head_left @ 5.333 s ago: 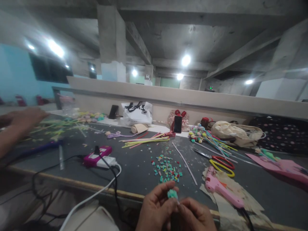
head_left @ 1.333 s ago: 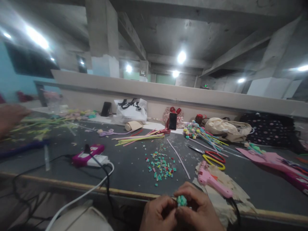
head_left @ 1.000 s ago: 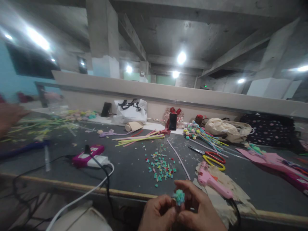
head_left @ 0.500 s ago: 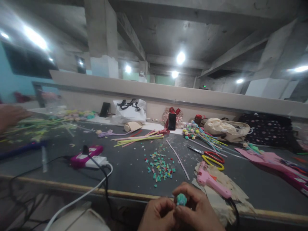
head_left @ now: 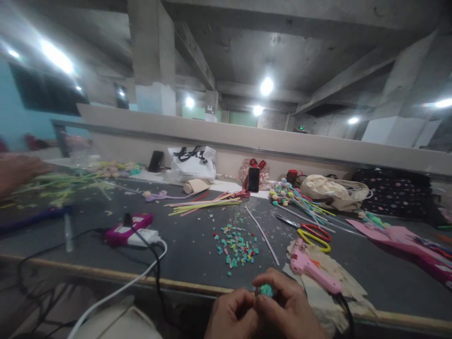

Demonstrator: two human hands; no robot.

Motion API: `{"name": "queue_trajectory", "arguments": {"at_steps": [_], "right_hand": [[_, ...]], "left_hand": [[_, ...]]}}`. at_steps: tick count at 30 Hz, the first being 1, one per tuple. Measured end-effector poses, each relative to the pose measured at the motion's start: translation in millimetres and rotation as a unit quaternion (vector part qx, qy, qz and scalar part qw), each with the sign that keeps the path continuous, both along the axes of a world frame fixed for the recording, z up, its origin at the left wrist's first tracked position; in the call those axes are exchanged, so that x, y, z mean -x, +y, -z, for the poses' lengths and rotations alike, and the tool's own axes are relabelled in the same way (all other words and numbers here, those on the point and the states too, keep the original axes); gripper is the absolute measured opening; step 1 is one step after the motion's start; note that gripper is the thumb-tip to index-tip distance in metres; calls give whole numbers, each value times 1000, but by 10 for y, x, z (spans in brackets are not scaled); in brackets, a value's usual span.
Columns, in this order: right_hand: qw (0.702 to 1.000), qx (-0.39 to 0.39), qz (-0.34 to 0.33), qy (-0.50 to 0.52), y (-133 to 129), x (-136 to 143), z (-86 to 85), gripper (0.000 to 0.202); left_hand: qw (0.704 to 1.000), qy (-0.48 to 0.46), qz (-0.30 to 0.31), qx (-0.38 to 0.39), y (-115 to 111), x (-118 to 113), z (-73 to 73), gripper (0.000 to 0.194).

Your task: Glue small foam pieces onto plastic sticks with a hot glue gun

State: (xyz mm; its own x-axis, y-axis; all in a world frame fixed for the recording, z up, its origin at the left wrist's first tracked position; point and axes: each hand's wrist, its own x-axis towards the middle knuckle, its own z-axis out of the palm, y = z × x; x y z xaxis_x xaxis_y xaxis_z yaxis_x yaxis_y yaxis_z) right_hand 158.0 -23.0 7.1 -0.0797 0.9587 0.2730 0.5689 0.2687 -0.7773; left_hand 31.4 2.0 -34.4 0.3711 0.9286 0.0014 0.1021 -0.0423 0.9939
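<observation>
A small bumpy green ball shows between my fingers, close to the table's front edge. My right hand curls around it, thumb in front and index finger behind. Against its lower left side, my left hand is closed in a pinch, its fingertips meeting the right thumb. Anything below the ball is hidden by the fingers. Just beyond the hands lies a scatter of small green, red and yellow bits. A pink glue gun rests on a crumpled beige sheet to the right of my right hand.
Red-and-yellow-handled scissors lie at right, near a bundle of coloured stems. Loose yellow and pink strips are farther back. A magenta power strip with trailing cables sits left. Another person's hand is at far left.
The green ball has turned and sunk slightly, so my right thumb covers more of it. Both hands stay together in nearly the same place. The view has shifted slightly.
</observation>
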Motion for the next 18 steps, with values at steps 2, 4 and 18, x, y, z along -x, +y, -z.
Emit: {"name": "queue_trajectory", "arguments": {"at_steps": [2,4,18], "right_hand": [[1000,0,-1,8,3,-13,26,13],[1000,0,-8,30,4,-34,63,15],[953,54,53,293,5,20,465,29]], "left_hand": [[1000,-7,-3,8,6,-7,10,16],[999,-28,-6,20,13,-20,28,16],[962,-200,37,180,50,92,-25,32]]}}
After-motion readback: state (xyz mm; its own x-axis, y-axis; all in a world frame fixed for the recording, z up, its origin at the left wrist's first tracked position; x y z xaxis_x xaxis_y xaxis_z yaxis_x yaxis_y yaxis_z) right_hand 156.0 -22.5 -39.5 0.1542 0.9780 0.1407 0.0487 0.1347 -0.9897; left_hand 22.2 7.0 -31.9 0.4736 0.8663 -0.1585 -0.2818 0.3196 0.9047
